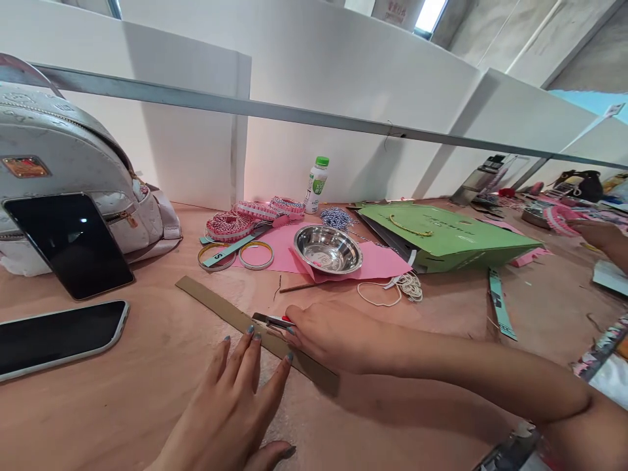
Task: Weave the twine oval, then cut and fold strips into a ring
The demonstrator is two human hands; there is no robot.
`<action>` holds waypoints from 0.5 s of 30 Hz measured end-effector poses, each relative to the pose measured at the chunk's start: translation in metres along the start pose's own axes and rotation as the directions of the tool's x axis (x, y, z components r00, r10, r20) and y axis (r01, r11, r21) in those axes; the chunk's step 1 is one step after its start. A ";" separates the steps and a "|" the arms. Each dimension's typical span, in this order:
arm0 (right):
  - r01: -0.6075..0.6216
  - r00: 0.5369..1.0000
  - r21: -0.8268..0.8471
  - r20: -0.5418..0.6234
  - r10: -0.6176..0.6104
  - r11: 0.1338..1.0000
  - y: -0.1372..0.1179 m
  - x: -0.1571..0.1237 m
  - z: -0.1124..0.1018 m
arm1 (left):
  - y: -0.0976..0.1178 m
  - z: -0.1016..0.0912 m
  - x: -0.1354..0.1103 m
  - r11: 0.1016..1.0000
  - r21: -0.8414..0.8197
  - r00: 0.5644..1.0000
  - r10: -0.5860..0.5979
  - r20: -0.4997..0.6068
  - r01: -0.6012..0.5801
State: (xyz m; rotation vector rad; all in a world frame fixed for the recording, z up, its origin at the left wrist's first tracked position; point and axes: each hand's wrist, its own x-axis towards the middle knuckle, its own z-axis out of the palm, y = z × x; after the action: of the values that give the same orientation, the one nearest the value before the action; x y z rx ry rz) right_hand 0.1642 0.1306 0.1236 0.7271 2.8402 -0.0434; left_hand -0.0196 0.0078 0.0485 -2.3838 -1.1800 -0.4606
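Observation:
A long brown cardboard strip [214, 301] lies slantwise on the table. My left hand [240, 392] rests flat with its fingers spread, the fingertips on the strip's near edge. In my right hand [328, 337], closed over the strip's right part, is what looks like a pair of scissors [269, 320]. The dark metal blades and a bit of red handle show, and they lie along the strip's far edge close to my left fingertips. My right fingers cover most of the handles.
Beyond my hands stand a steel bowl [328, 250] on pink paper [284, 256], tape rolls [256, 256], pink-and-white trim [230, 226], cord [409, 286], a bottle [316, 186] and a green bag [451, 229]. Left are two phones [71, 242] and a backpack [63, 163]. Another person's arm [606, 239] reaches in at right.

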 end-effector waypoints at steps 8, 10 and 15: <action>-0.015 0.996 0.014 0.083 0.013 1.000 -0.009 0.012 -0.014 | -0.001 -0.004 0.000 0.999 0.038 1.000 0.017 0.015 -0.017; -0.028 0.996 0.009 0.082 0.027 1.000 -0.011 0.013 -0.017 | -0.001 -0.003 0.000 0.999 0.044 1.000 0.025 0.012 -0.025; -0.025 0.996 0.007 0.087 0.025 1.000 -0.012 0.013 -0.019 | 0.000 0.002 -0.001 0.998 0.058 0.999 0.028 0.030 -0.030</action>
State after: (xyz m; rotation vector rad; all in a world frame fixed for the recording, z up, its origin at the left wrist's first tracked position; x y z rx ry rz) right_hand 0.1437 0.1279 0.1395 0.7437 2.7497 -0.0805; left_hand -0.0200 0.0076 0.0464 -2.3622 -1.1543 -0.3775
